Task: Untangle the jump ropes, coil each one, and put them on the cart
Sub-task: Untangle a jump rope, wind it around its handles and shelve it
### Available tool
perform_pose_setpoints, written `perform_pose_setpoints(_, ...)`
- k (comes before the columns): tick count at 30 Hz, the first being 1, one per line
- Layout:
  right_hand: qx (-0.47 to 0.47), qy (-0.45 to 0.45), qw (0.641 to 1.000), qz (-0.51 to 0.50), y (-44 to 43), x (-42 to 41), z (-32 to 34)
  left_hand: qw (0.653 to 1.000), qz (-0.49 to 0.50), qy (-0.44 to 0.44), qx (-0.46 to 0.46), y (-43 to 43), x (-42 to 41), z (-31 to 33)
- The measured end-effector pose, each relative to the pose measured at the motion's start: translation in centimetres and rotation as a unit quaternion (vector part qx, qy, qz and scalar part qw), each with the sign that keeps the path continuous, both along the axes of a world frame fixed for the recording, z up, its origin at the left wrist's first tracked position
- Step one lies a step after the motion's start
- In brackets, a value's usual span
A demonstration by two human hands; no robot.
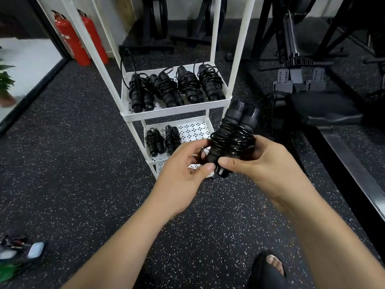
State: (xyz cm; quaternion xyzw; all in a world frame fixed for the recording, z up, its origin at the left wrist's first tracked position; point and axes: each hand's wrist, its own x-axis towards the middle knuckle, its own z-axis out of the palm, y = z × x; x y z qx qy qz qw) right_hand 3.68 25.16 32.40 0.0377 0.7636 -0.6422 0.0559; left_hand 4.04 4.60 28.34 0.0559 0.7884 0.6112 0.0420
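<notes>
Jump rope (231, 140): coiled, cord wound tight round both handles. Held in the air just in front of the cart (177, 113), at its front-right corner. Long axis runs from the handle butts low and near me, up and away to the far handle ends, which sit just beside the cart's front-right post in view.

Right hand (268, 165): fingers curled round the wraps from the side away from the cart's middle, thumb pressed on the lower handle end. It carries most of the bundle.

Left hand (183, 174): thumb tip meets the butt end, fingers curled at a small loose loop of cord on the cart-middle side. Can't tell if the loop is pinched or only touched.

Key relation: bundle lies between the two sets of fingers. The lower shelf (193, 130) is straight behind the left hand, w/ bare perforated floor on its right part beside two coiled ropes (162, 140).

Upper shelf (208, 102) holds four coiled ropes (177, 86), approx. full.

Judgement: tuck the loop, then place fwd onto the lower shelf. Left hand is nearer to it, but the right has the grip.
</notes>
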Motion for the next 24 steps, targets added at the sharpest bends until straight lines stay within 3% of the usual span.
perform_pose_setpoints(3,0.001,-0.01,1.0,0.004,0.8,0.0,0.0,1.0,-0.016,0.008,-0.01,0.3,0.2,0.6)
perform_pose_setpoints(7,-0.072,-0.013,0.997,-0.035,0.3,0.1,-0.7,1.0,-0.008,-0.012,0.012,0.8,0.3,0.5)
perform_pose_setpoints(11,0.024,0.041,0.997,-0.059,-0.3,0.2,-0.9,0.998,0.019,-0.036,0.045,0.9,-0.1,0.2)
perform_pose_setpoints(18,0.114,0.029,0.992,-0.043,-1.0,0.3,-0.7,0.994,0.024,-0.074,0.083,-0.4,-0.5,1.3)
perform_pose_setpoints(24,0.209,0.036,0.976,-0.04,-1.4,0.3,-0.5,0.995,0.02,-0.073,0.06,-0.4,-0.7,1.2)
